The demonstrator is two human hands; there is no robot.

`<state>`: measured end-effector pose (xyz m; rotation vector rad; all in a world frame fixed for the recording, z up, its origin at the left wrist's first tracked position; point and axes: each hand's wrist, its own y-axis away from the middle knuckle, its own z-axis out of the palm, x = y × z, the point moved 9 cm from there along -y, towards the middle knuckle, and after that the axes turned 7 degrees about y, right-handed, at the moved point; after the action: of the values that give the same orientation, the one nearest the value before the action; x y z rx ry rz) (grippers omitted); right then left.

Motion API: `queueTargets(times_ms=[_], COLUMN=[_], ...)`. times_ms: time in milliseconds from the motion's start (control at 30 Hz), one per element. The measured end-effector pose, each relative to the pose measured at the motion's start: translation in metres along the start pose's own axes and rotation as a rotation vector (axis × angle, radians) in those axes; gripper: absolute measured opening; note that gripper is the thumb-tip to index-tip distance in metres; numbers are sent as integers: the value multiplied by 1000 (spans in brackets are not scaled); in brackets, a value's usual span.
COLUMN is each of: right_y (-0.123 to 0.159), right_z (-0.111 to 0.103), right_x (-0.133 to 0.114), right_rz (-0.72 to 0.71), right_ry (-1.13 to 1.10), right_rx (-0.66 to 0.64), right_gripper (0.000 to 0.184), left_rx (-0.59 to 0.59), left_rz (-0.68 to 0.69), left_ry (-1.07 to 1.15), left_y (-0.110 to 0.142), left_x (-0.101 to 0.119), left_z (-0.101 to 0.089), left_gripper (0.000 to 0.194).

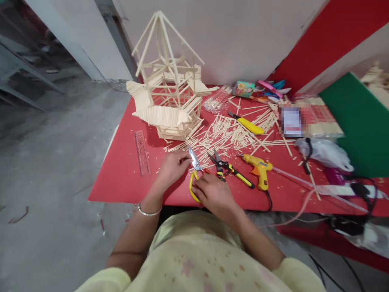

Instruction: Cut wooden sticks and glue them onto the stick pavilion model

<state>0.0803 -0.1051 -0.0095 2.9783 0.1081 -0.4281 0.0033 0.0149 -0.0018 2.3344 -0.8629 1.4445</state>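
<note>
Someone in a pale yellow top is at the red desk from where I stand, both hands near its front edge. The right hand has its fingers curled round the yellow handles of a pair of scissors, which are in front of the person with the blades pointing away. The left hand is just beside the blades, its fingers bent and thumb drawn close to them; I can't tell whether anything is pinched there. A bracelet circles that wrist.

Beyond the scissors, thin wooden sticks lie in a loose heap, with a yellow knife among them. Behind the left hand stands a model house made of sticks, its upper roof an open frame. A clear ruler lies left of the hand. To the right of the right hand are some cutters and a yellow glue gun.
</note>
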Motion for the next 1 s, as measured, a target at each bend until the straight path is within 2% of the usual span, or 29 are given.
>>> queueTargets(times_ms=[67, 133, 300, 400, 567, 733, 867, 1000], right_y=[5, 11, 17, 5, -23, -37, -41, -60], right_z=[-2, -7, -44, -61, -49, -37, -42, -57], right_x=[13, 36, 104, 125, 131, 131, 127, 121], right_rz=[37, 115, 358, 443, 476, 468, 440, 405], right_ry=[6, 55, 304, 399, 441, 434, 423, 382], right_rx=[13, 36, 117, 111, 15, 9, -3, -17], right_gripper=[32, 33, 37, 36, 33, 31, 32, 32], left_rx=[4, 21, 7, 74, 169, 205, 268, 376], left_rz=[64, 110, 126, 106, 41, -37, -78, -140], left_ry=[3, 11, 76, 183, 291, 402, 434, 572], left_y=[-9, -20, -47, -54, -51, -45, -45, -45], left_x=[11, 16, 21, 22, 15, 11, 6, -11], left_z=[7, 14, 40, 51, 60, 56, 46, 36], left_gripper=[16, 16, 11, 7, 10, 9, 9, 11])
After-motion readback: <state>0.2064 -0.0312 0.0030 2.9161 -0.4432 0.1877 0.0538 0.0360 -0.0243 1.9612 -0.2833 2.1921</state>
